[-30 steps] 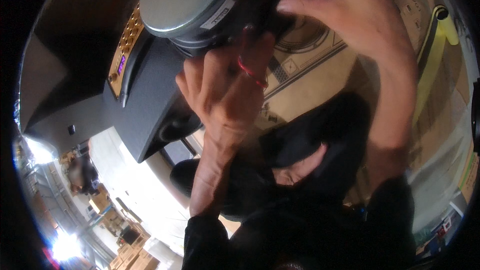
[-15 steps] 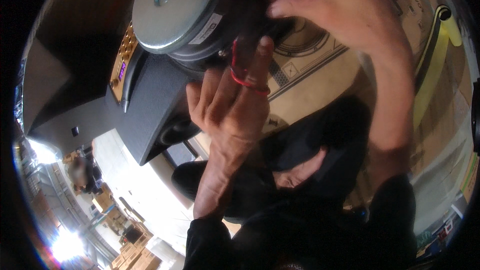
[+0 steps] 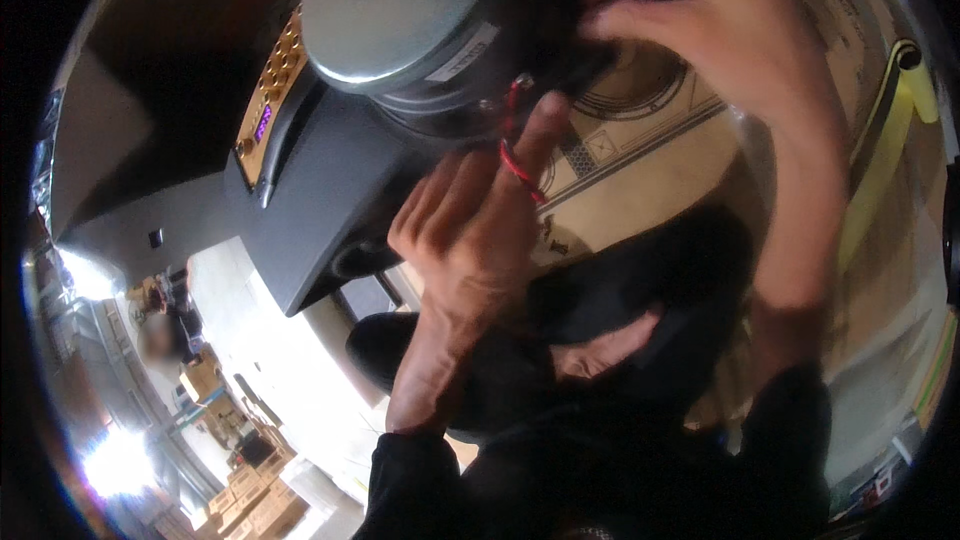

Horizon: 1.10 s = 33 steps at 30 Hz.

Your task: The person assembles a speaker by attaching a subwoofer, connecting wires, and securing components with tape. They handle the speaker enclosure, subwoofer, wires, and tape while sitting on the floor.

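A round loudspeaker driver (image 3: 400,15), with a silvery magnet back and a dark frame, is tilted above the black cabinet (image 3: 310,190). My right hand (image 3: 720,30) grips the driver's dark rim at its far right, thumb toward me and the other fingers partly hidden. A twisted red-and-black wire (image 3: 512,158) runs from the driver's terminal across my left hand (image 3: 475,215). Three fingers of that hand are curled, while one digit stretches up beside the wire near the terminal. The wire passes within its grip, though the exact pinch is hidden.
Printed cardboard (image 3: 650,175) lies under the work, with small dark screws (image 3: 553,238) on it. A gold control panel (image 3: 275,80) is at the left. A yellow strap (image 3: 880,150) lies at the right. Stacked boxes (image 3: 250,495) and another person (image 3: 165,335) are in the background.
The driver and both hands have shifted right in the picture, as the whole view has moved a little. More of the wire and its terminal shows beside my left hand.
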### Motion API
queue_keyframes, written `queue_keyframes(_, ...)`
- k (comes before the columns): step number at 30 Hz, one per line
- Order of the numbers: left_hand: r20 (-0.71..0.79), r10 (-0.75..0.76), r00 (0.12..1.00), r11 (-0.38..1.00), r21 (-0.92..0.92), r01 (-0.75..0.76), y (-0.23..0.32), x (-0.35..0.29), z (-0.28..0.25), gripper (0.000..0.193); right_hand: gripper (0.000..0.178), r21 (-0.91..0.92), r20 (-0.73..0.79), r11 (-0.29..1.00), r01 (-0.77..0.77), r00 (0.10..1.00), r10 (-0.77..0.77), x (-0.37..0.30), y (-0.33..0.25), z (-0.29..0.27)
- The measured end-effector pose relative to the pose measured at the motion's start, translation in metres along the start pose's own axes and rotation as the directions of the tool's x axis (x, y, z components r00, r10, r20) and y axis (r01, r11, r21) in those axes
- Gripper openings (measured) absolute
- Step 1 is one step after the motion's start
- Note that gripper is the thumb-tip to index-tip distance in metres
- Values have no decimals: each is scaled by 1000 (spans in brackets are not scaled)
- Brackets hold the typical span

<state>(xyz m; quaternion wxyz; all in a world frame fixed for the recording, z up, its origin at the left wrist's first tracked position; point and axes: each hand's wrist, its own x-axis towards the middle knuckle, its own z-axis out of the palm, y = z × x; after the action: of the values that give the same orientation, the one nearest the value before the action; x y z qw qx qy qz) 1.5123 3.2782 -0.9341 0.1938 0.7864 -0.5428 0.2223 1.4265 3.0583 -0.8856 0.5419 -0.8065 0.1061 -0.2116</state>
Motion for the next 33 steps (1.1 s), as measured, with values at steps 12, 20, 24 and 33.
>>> queue_keyframes(12, -143, 102, 984, 994, 43, -96, -51, -23, -17, 32, 35, -145, -74, 987, -62, 996, 52, -3, -6, 4)
queue_keyframes(20, -69, 127, 990, 987, -93, -133, -19, 1, -2, 18, 33, -91, -75, 992, -89, 994, 83, -2, 2, 2)
queue_keyframes(24, 33, 30, 999, 992, -124, -25, -21, 5, -19, 31, 31, 26, -12, 975, -221, 975, 221, 4, 8, -4)
queue_keyframes(33, -23, 150, 988, 983, -100, -152, -35, 102, -70, 20, 27, 47, -128, 982, 185, 976, -178, 6, 35, -6)
